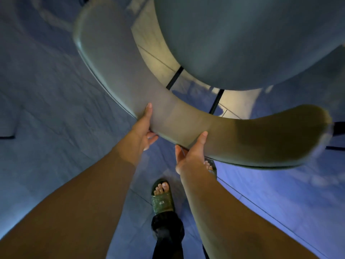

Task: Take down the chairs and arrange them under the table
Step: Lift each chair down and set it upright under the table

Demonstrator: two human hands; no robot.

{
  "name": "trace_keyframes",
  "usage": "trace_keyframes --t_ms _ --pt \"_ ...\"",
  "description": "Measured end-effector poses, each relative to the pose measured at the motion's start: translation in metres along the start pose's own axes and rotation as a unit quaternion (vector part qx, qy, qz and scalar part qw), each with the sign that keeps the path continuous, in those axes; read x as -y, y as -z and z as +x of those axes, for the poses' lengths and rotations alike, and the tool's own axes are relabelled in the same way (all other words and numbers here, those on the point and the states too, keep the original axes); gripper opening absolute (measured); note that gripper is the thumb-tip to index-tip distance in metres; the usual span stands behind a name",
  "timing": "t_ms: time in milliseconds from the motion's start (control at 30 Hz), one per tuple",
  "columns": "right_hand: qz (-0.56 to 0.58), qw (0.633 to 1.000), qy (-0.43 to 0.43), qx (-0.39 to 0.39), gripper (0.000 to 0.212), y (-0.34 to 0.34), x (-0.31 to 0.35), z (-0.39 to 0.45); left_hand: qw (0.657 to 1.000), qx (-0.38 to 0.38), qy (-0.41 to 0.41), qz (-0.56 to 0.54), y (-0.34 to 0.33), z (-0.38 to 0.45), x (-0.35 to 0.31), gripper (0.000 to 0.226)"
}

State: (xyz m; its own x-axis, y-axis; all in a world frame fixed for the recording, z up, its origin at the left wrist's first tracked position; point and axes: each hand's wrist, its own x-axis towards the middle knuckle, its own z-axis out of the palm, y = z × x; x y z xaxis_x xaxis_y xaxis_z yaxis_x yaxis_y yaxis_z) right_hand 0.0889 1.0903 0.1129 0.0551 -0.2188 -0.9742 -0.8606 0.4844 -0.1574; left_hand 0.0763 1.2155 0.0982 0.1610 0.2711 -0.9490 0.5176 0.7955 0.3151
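1. Directly below my head camera, both hands grip the curved backrest [119, 75] of one chair [242, 34]; its round seat fills the upper right of the view.
2. My left hand [144, 128] closes on the rim of the backrest, thumb on top and fingers curled beneath it; my right hand [190, 154] does the same just beside it, thumb lying on the upper face.
3. I see the backrest sweep from upper left to the right edge, blurred at both ends; thin black legs [216, 100] show in the gap between backrest and seat.
4. Underneath lies a grey tiled floor [46, 81]; one foot in a green slide sandal [162, 199] stands between my forearms; a second sandal [211, 166] peeks out under the right wrist.
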Motion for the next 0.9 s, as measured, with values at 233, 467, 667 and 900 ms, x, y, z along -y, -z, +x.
trace_keyframes --t_ms 233,467,667,900 --pt "-0.007 0.996 0.075 -0.038 0.086 0.012 0.043 -0.091 0.996 -0.005 -0.054 0.069 -0.018 -0.095 -0.03 0.064" --pt "0.002 0.996 0.09 0.002 0.074 0.019 0.091 -0.18 0.98 -0.045 -0.138 0.134 -0.04 -0.173 -0.076 0.053" --pt "-0.045 0.988 0.145 0.006 0.042 0.009 0.143 -0.238 0.966 -0.062 -0.182 0.171 -0.072 -0.232 -0.12 0.04" --pt "-0.083 0.978 0.19 0.008 0.026 -0.01 0.192 -0.286 0.957 -0.069 -0.192 0.207 -0.103 -0.276 -0.167 0.041"
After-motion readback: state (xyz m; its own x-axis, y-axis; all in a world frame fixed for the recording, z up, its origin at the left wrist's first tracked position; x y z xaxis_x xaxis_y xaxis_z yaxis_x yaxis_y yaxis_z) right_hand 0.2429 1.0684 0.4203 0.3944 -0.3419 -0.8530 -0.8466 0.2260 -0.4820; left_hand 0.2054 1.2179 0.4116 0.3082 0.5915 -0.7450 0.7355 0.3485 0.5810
